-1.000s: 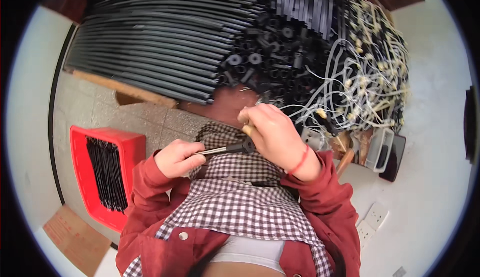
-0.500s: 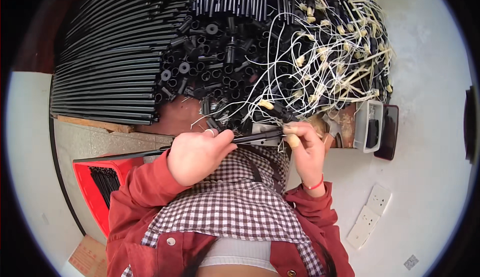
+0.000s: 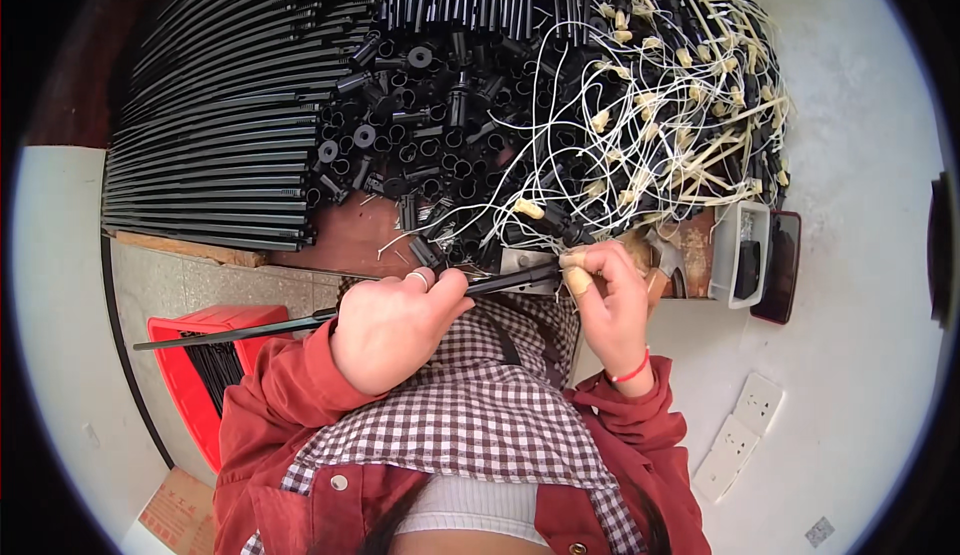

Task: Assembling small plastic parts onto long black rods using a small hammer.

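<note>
My left hand is closed around a long black rod in front of my apron. The rod slants from above a red bin at the left up to my right hand. My right thumb and forefinger, both wrapped in yellowish tape, pinch together at the rod's right end. Something thin and pale shows beside these fingertips, too small to name. Just beyond the rod's end, a metal plate lies at the table edge.
Many black rods lie stacked at the left, beside a heap of black clips. White cords with yellowish ends tangle at the right. A clear tray and a dark phone sit near the right edge. The red bin holds black pieces.
The rod's left end has swung down and out over the red bin, so the rod slopes more. My left hand has dropped slightly; my right hand keeps its pinch in nearly the same place.
</note>
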### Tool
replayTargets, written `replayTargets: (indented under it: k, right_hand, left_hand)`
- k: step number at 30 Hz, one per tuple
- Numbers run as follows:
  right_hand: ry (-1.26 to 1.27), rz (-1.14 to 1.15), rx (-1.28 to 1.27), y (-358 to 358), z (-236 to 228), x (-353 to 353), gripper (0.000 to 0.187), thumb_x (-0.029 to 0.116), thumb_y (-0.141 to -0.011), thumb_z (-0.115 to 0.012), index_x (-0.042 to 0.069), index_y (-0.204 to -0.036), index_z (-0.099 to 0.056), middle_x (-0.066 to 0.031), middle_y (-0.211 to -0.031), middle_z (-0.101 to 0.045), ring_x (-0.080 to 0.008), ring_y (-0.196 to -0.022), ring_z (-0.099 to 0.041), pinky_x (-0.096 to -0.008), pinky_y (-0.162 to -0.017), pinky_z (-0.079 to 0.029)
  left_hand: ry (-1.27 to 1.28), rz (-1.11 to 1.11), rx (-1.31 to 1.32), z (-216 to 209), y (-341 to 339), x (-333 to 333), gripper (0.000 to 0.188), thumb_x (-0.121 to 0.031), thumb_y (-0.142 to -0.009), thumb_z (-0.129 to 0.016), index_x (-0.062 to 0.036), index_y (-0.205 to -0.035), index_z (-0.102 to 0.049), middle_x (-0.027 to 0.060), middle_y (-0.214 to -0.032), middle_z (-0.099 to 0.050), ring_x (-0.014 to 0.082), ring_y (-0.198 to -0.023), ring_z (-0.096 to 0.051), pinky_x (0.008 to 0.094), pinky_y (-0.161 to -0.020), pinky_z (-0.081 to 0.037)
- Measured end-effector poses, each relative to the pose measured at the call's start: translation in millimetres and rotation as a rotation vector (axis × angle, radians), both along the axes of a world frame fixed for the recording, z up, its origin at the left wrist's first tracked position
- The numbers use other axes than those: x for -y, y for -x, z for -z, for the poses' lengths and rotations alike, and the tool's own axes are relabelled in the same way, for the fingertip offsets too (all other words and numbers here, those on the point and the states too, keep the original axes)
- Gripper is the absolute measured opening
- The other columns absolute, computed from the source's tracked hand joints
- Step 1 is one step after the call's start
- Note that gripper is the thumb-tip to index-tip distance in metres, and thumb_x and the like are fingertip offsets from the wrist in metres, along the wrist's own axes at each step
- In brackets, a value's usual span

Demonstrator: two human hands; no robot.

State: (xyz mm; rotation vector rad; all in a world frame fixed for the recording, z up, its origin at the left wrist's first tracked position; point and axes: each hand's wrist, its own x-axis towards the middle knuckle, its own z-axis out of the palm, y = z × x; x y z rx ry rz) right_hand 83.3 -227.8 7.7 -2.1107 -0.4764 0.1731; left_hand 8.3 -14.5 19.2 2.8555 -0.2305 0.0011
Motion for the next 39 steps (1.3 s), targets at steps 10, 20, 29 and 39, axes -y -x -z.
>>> replayTargets:
  k: [10,20,29,39]
  right_hand:
    - [0.265,-0.005,0.524,10,-6,14,0.036,0.003,-0.073,-0.066,0.004,-0.108,-0.062,-0.0052,-0.091,-0.059,-0.0152,-0.067,-0.052,-0.0243,-0.060,-0.044]
    - [-0.332,0.705,-0.156,69,43,62,0.067,0.003,-0.087,-0.051,0.003,-0.143,-0.014,-0.0125,-0.096,-0.054,-0.0110,-0.056,-0.050,-0.0190,-0.050,-0.042]
    - [-0.274,-0.034,-0.012,74,-45,60,0.038,0.024,-0.092,-0.052,0.001,-0.121,-0.045,-0.0060,-0.065,-0.056,-0.0123,-0.045,-0.048,-0.0244,-0.043,-0.041]
    - [-0.493,0.589,-0.788,34,-30,120,0.036,0.031,-0.094,-0.044,0.001,-0.113,-0.051,-0.0091,-0.062,-0.054,-0.0155,-0.039,-0.045,-0.0226,-0.038,-0.039]
  left_hand:
    - [0.041,-0.001,-0.054,5,-2,0,0.016,-0.024,-0.083,-0.064,-0.0113,-0.084,-0.053,0.0056,-0.065,-0.054,0.0254,-0.048,-0.052,0.0342,-0.043,-0.041]
    - [0.094,0.011,0.002,22,-3,-5,0.017,-0.024,-0.083,-0.063,-0.0114,-0.082,-0.052,0.0057,-0.061,-0.053,0.0261,-0.045,-0.050,0.0349,-0.042,-0.041]
    - [0.035,0.073,0.061,10,-4,-11,0.019,-0.026,-0.083,-0.063,-0.0124,-0.082,-0.051,0.0057,-0.061,-0.053,0.0257,-0.043,-0.049,0.0343,-0.040,-0.040]
    - [0.281,0.130,-0.137,1,-16,-21,0.027,-0.018,-0.080,-0.069,-0.0097,-0.101,-0.056,0.0078,-0.070,-0.060,0.0211,-0.051,-0.056,0.0299,-0.045,-0.045]
